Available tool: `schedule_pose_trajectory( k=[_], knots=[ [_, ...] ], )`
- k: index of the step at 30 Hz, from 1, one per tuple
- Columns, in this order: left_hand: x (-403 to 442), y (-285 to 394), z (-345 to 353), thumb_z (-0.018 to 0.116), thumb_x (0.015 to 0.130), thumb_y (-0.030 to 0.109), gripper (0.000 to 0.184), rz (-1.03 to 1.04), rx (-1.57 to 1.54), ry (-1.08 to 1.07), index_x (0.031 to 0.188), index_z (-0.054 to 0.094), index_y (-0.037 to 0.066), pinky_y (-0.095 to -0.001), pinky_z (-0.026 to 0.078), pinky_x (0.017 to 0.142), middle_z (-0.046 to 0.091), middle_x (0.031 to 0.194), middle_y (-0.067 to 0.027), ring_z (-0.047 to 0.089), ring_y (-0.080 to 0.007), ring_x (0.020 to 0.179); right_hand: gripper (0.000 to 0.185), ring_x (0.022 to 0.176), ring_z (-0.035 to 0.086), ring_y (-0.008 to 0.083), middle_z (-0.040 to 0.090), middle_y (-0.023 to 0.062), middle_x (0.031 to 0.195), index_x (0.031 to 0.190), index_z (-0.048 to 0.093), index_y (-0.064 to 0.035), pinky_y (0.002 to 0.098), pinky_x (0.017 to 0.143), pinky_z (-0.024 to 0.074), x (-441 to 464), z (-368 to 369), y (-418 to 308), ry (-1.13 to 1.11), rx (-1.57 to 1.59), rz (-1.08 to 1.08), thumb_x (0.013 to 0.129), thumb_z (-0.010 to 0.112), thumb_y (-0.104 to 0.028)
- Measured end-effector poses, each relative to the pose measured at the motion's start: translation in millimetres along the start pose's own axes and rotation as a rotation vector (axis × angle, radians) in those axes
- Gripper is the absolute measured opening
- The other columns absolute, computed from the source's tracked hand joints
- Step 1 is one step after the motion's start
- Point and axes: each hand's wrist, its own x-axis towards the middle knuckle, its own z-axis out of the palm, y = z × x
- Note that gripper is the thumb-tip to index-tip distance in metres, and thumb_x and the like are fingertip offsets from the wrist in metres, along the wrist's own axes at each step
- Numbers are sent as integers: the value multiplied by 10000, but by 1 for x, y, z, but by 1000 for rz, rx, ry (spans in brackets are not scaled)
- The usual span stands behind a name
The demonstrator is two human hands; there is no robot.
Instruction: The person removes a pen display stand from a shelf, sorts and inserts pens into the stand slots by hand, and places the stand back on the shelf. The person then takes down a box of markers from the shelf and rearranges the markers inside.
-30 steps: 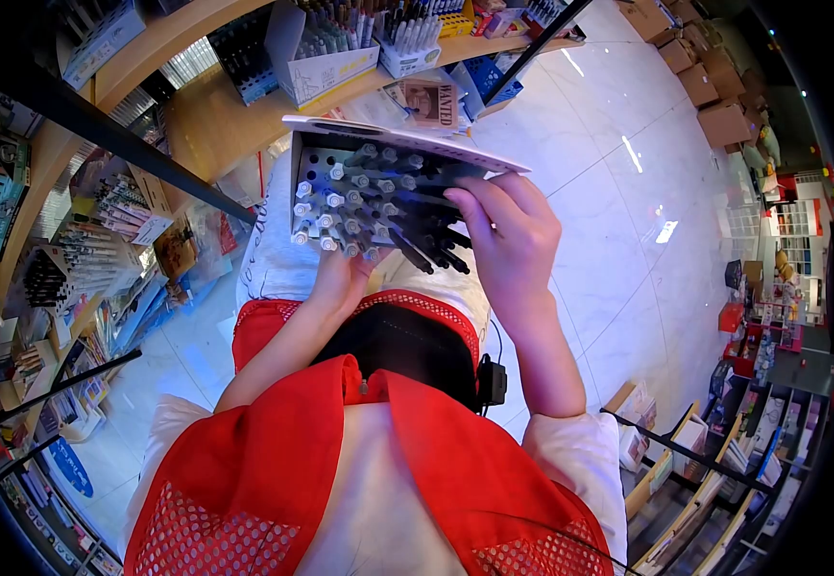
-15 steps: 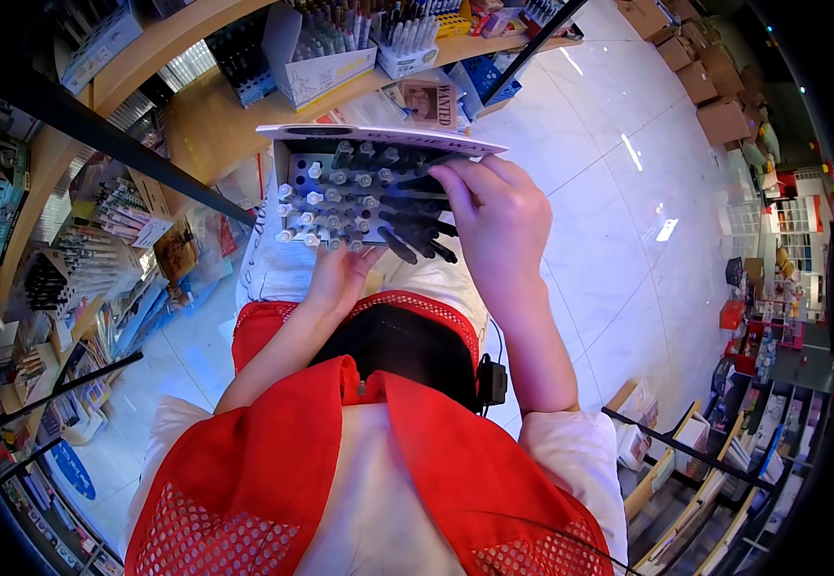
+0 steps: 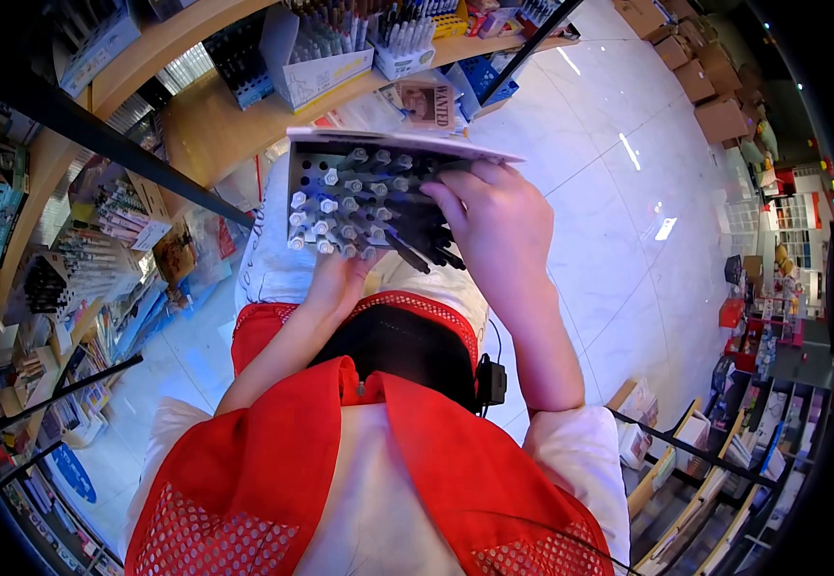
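An open display box of pens [image 3: 298, 173] is held in front of my waist, its long lid flap [image 3: 407, 142] raised along the far side. Clear-topped pens [image 3: 350, 204] stand in its holes at the left and middle, and some holes at the upper left hold no pen. Dark pens [image 3: 417, 226] lean out at the right end. From below, my left hand [image 3: 337, 280] is closed on the near side of the box, its fingers partly hidden. My right hand [image 3: 498, 211] is closed at the right end, thumb and fingers pinched on a dark pen beneath the flap.
A wooden shelf [image 3: 186, 134] with pen boxes [image 3: 326, 72] stands ahead and left. Black metal bars [image 3: 148, 158] cross its edge. More stationery racks [image 3: 71, 259] are at far left and a divided rack [image 3: 695, 461] at lower right. Cardboard boxes [image 3: 719, 115] are stacked beyond the tiled floor.
The pen box has shifted slightly to the right and tilted a little. My right hand has moved slightly right and down with it; my left hand has barely moved.
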Motion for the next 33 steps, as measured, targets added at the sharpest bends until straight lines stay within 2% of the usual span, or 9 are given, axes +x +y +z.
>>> schedule_pose_trajectory(
  k=[4, 7, 10, 13, 19, 23, 25, 33],
  knots=[
    [-2, -1, 7, 437, 815, 22, 271, -55, 0, 47, 1079, 477, 67, -410, 451, 881, 549, 1019, -75, 554, -228, 970, 220, 690, 559, 234, 556, 57, 727, 811, 622, -72, 332, 579, 446, 3, 6, 0, 107, 65, -6, 641, 696, -191],
    [-3, 1, 11, 432, 816, 20, 274, -41, 8, 52, 1083, 475, 65, -409, 454, 872, 548, 1014, -74, 551, -227, 971, 215, 702, 570, 246, 582, 59, 729, 830, 615, -71, 341, 621, 445, 8, 13, 8, 169, 112, -139, 654, 686, -172],
    [-3, 3, 14, 445, 827, 37, 274, -39, 4, 61, 1098, 473, 64, -406, 453, 870, 548, 1018, -73, 539, -226, 991, 183, 708, 580, 254, 609, 71, 737, 822, 612, -64, 350, 651, 445, 9, 11, 9, -1, 202, -121, 671, 672, -148],
    [-4, 4, 16, 458, 835, 58, 271, -41, 26, 44, 1106, 474, 59, -405, 454, 866, 548, 1029, -74, 528, -227, 1012, 174, 708, 587, 257, 620, 85, 737, 831, 609, -57, 354, 648, 449, 10, 15, 15, -29, 268, -128, 682, 661, -131],
    [1, -3, 1, 467, 824, 60, 266, -92, 15, 26, 1089, 482, 41, -439, 440, 887, 546, 1051, -81, 527, -242, 1018, 128, 662, 595, 233, 622, 85, 710, 802, 629, -49, 306, 600, 477, 9, 18, 11, 192, 234, -168, 686, 681, -66],
    [8, -8, -13, 454, 816, 65, 268, -155, -49, -19, 1080, 483, 30, -460, 412, 931, 538, 1088, -97, 523, -265, 1038, 132, 596, 561, 229, 576, 60, 651, 742, 587, -54, 312, 541, 447, 12, 12, 9, 361, 274, -174, 658, 688, -63],
    [7, -6, -6, 447, 823, 88, 268, -177, -108, 55, 1081, 478, 26, -463, 403, 947, 531, 1109, -102, 515, -276, 1060, 155, 571, 555, 218, 568, 54, 634, 741, 584, -49, 301, 511, 438, 13, 0, 9, 439, 303, -175, 642, 704, -44],
    [9, -1, -7, 426, 848, 119, 296, -80, -6, 35, 1127, 458, 26, -456, 389, 963, 517, 1147, -96, 490, -265, 1105, 190, 512, 528, 202, 530, 46, 568, 692, 543, -58, 294, 477, 419, 9, -3, 3, 269, 488, -33, 644, 726, -75]
  ],
)
